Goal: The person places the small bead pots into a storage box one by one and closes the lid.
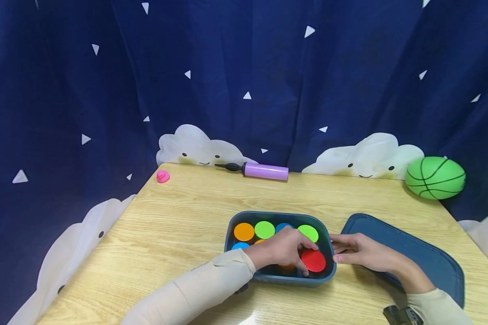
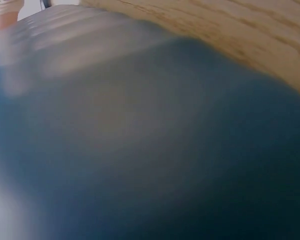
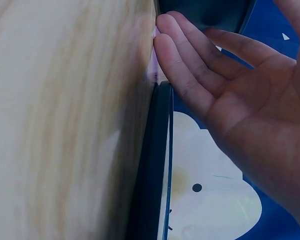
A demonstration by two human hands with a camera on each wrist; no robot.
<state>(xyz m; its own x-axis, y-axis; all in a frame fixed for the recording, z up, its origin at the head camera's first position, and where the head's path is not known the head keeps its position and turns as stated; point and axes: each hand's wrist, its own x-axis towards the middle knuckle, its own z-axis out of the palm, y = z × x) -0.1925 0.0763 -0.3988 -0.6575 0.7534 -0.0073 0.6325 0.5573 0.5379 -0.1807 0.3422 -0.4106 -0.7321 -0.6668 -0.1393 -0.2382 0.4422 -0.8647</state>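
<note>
A dark blue, rounded rectangular box (image 1: 284,282) stands on the table with several round, flat-topped pieces inside, their tops orange, green, blue and red. My left hand (image 1: 286,246) reaches over the near side into it. Its thumb and a finger lie at opposite edges of the red-topped round piece (image 1: 314,261) in the right corner, pinching it. Below that wrist, an orange top is partly hidden. My right hand (image 1: 366,253) has its fingertips at the box's right outer wall, holding nothing; the right wrist view shows its palm and nearly straight fingers. The left wrist view is mostly filled by the blurred box wall (image 2: 140,125).
A dark blue flat lid (image 1: 414,253) lies on the table right of the box, under my right forearm. At the back are a purple hand pump (image 1: 266,171) and a pink rubber duck (image 1: 163,176). A green ball (image 1: 435,178) sits at the right edge.
</note>
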